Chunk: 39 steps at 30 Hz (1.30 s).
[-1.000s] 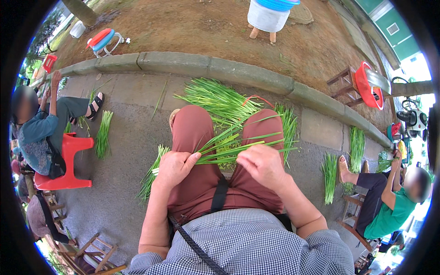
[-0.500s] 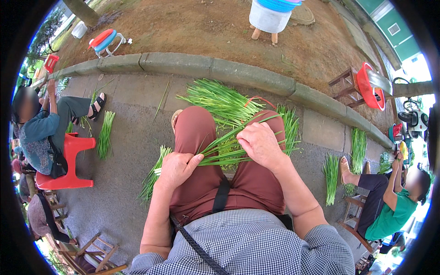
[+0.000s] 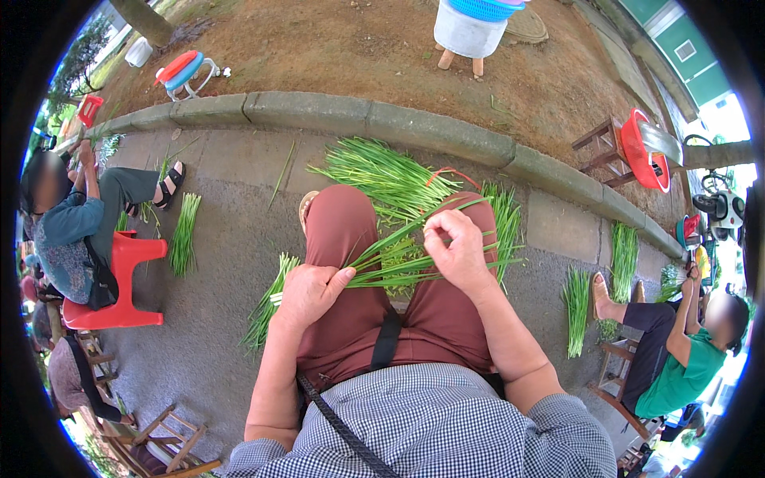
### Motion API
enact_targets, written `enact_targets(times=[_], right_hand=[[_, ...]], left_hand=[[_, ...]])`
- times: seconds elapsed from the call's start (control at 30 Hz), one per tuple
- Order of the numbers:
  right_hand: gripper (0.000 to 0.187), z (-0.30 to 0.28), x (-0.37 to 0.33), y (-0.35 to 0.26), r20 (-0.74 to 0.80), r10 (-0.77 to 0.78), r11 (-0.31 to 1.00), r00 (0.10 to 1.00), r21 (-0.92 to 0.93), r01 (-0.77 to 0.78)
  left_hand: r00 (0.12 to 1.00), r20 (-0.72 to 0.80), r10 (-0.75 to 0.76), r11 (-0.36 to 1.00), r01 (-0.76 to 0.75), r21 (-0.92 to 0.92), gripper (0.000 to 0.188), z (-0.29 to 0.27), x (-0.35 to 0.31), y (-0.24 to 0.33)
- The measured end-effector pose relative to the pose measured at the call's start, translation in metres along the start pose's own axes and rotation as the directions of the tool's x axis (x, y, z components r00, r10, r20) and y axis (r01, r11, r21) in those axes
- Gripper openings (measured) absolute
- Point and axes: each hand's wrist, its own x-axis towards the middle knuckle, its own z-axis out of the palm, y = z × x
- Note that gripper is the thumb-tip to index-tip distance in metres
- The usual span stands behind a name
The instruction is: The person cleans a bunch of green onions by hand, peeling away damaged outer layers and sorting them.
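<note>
My left hand (image 3: 309,290) is closed around the white ends of a bunch of garlic chives (image 3: 374,269), above my left thigh. The green leaves fan out to the right across the gap between my knees. My right hand (image 3: 460,253) is over my right thigh, next to the leaves, with thumb and forefinger pinched together. What those fingers hold, if anything, cannot be made out. A large heap of garlic chives (image 3: 382,171) lies on the ground past my knees. More chives lie beside my right knee (image 3: 505,223) and by my left thigh (image 3: 267,312).
A stone kerb (image 3: 319,113) curves across ahead. At left a person sits on a red plastic stool (image 3: 137,271) near a chive bundle (image 3: 184,233); at right a person in green (image 3: 677,374) sits near other bundles (image 3: 575,307). A red basin (image 3: 637,147) rests on a wooden stool.
My right hand has moved slightly right, away from the held leaves, and its fingers have turned into a visible pinch. The left hand keeps its hold in the same place.
</note>
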Motion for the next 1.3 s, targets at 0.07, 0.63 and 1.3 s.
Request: enact_targets(times=[0.07,0.63,1.3], right_hand=[[0.005,-0.004,0.0,0.003,-0.027,0.079,0.992,0.996,0.103,-0.076],[0.019,-0.039,-0.047,-0.026,0.417,-0.211,0.977,0.884,0.109,0.182],[0.028,-0.057,0.026,0.034,0.034,-0.211,0.918,0.977,-0.338,0.21]], left_hand=[[1.0,-0.003,0.001,1.0,-0.002,-0.008,0.05,-0.001,0.0,0.0],[0.977,0.134,-0.168,0.924,0.204,-0.323,0.06,-0.001,0.004,-0.014],[1.0,-0.003,0.017,0.997,-0.017,-0.077,0.052,0.004,-0.006,-0.015]])
